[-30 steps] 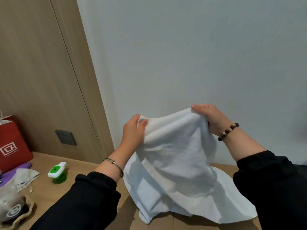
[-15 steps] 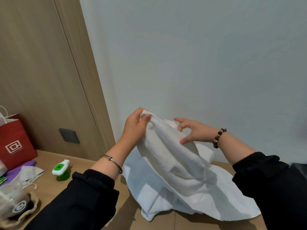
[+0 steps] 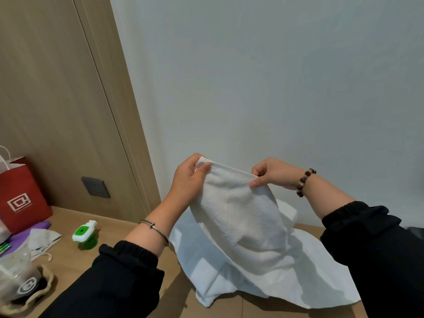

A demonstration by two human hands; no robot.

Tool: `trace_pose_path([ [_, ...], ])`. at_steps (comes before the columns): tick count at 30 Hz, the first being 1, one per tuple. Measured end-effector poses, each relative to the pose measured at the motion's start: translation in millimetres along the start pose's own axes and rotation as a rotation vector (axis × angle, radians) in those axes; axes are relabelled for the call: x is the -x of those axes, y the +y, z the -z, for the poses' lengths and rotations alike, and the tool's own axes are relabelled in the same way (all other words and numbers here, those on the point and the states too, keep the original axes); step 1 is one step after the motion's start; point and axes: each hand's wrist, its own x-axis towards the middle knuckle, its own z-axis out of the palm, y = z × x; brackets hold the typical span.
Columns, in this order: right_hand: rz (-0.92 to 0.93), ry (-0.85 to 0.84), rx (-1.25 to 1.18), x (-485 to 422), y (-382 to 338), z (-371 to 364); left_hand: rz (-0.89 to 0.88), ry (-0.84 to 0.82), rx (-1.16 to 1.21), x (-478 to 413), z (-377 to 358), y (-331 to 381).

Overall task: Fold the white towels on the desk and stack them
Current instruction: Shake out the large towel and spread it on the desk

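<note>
We note both hands raised in front of the pale wall [image 3: 263, 76], above the far edge of the wooden desk [image 3: 68, 260]. The left hand [image 3: 188, 177] pinches the top left corner of a white towel [image 3: 241, 216], thumb laid over the front and fingers curled behind. The right hand [image 3: 273, 173] grips the same top edge a little further along, thumb and forefinger closed on the hem. Between the two hands the edge runs nearly taut, sloping down slightly to the right. The towel hangs in loose folds, and its lower part rests on a heap of white towels [image 3: 309, 278] spread over the desk (we cannot tell how many lie there). A metal bangle [image 3: 154, 228] sits on the left wrist, a bead bracelet [image 3: 304, 182] on the right; both arms wear black sleeves [image 3: 128, 271]. Well to the left on the desk stand a red paper bag [image 3: 20, 196] and a green plug-in device [image 3: 85, 232], with a dark wall socket [image 3: 96, 187] set in the wood panel [image 3: 57, 88] behind them.
</note>
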Motion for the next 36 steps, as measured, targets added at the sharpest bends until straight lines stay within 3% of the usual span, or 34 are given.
trace_pose_path([
  [9, -0.092, -0.064, 0.266, 0.3, 9.1, 3.3, 0.012, 0.082, -0.033, -0.2, 1.4, -6.0],
  [18, -0.102, 0.264, 0.134, -11.0, 25.3, -8.9, 0.02, 0.183, -0.04, -0.5, -2.0, -24.8],
  [27, -0.078, 0.373, 0.091, -15.9, 19.3, -21.8, 0.061, 0.224, -0.082, -1.9, 2.1, -45.2],
  [30, -0.065, 0.351, 0.161, -14.1, 11.2, -25.7, 0.137, 0.037, -0.328, -9.8, 16.7, -49.7],
  [34, -0.017, 0.291, 0.23, -11.5, -4.3, -36.6, 0.2, -0.538, -0.91, -24.9, 45.2, -39.3],
  [36, 0.016, 0.26, 0.24, -11.5, -13.0, -43.8, 0.204, -0.745, -1.022, -26.4, 45.7, -26.2],
])
